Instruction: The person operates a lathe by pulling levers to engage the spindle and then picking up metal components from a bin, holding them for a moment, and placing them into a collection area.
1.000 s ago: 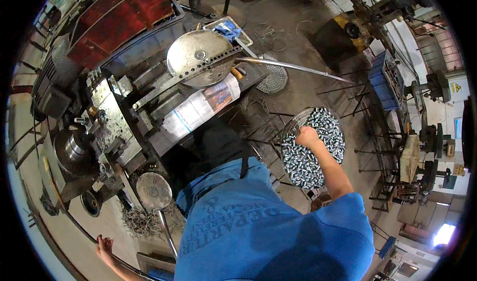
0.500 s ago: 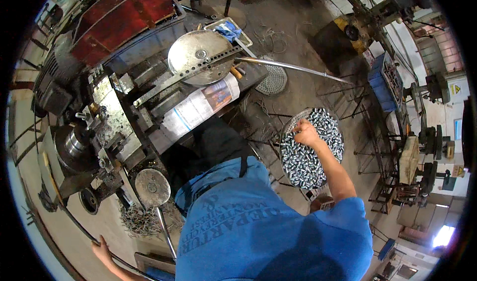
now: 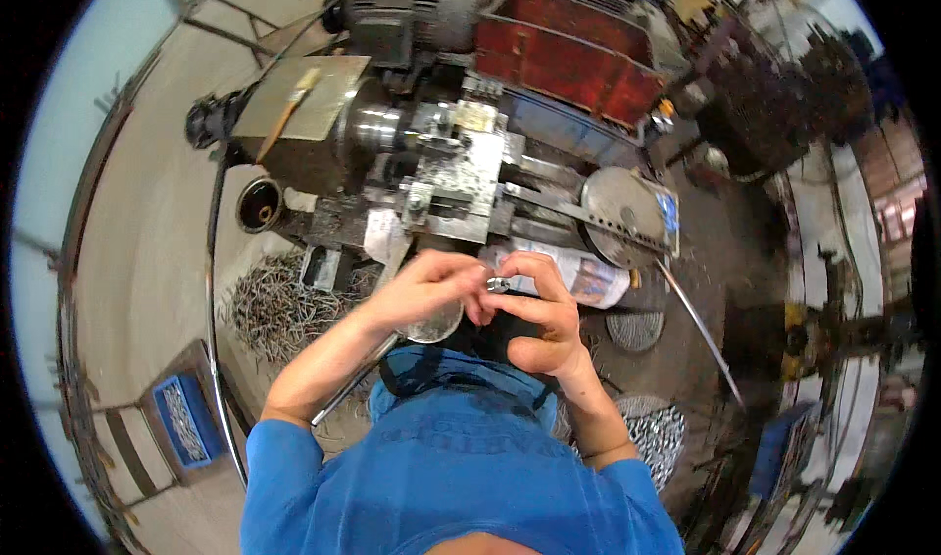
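Note:
In front of my waist, my two hands meet over a small, shiny metal cylinder [image 3: 498, 284]. My right hand [image 3: 544, 320] pinches it between bent fingers. The fingertips of my left hand [image 3: 431, 285] are drawn together right beside the cylinder; blur hides whether they grip it or something else. Just beyond the hands stands a lathe, with its bright round spindle end [image 3: 377, 128] at the left and an oily metal carriage [image 3: 480, 182] nearer the middle. At lower right, partly behind my right arm, is a heap of similar shiny cylinders [image 3: 655, 442].
Metal shavings [image 3: 284, 305] lie piled left of my forearm. A blue bin [image 3: 186, 423] of small parts stands further left. A brush [image 3: 289, 114] rests on the machine housing. Beyond are a round metal plate [image 3: 622, 212], a newspaper [image 3: 588, 276] and a red bin [image 3: 569, 60].
My right hand has left the heap of cylinders and now holds one in front of me. My left hand has come in from the long bar at lower left. The view has swung toward the lathe.

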Available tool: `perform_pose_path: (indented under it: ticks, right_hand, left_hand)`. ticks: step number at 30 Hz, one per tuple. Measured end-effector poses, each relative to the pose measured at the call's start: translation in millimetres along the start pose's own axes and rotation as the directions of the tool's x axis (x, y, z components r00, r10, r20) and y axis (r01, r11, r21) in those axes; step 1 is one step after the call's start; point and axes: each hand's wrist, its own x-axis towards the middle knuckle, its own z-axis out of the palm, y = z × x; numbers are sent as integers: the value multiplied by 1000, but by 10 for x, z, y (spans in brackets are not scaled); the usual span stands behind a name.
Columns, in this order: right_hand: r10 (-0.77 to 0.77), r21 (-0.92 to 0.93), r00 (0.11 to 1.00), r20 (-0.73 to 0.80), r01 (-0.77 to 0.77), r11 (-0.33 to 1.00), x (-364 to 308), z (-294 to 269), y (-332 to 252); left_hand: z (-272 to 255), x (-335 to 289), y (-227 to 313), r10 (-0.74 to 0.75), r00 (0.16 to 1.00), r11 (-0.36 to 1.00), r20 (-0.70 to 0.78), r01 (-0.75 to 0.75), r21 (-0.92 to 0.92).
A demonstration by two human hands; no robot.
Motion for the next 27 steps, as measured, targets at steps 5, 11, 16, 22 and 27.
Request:
perform_pose_path:
  ticks: [5,11,16,22,27]
  right_hand:
    - [20,-20,997,-69,-21,1000,47,134,35]
    - [14,-132,999,-48,-20,991,24,199,50]
    - [4,-256,992,123,28,966,160,150,8]
    - [8,-241,952,307,69,968,452,138,25]
    - [25,-354,878,478,166,920,853,224,202]
  left_hand:
    - [104,-41,-173,0,1000,941,-30,-10,-339]
    - [29,-53,-102,51,976,984,-213,-13,177]
    - [-31,-71,50,47,963,921,-267,62,385]
    - [-184,-160,123,107,956,827,-275,68,558]
    - [-469,-551,486,133,976,456,-173,95,885]
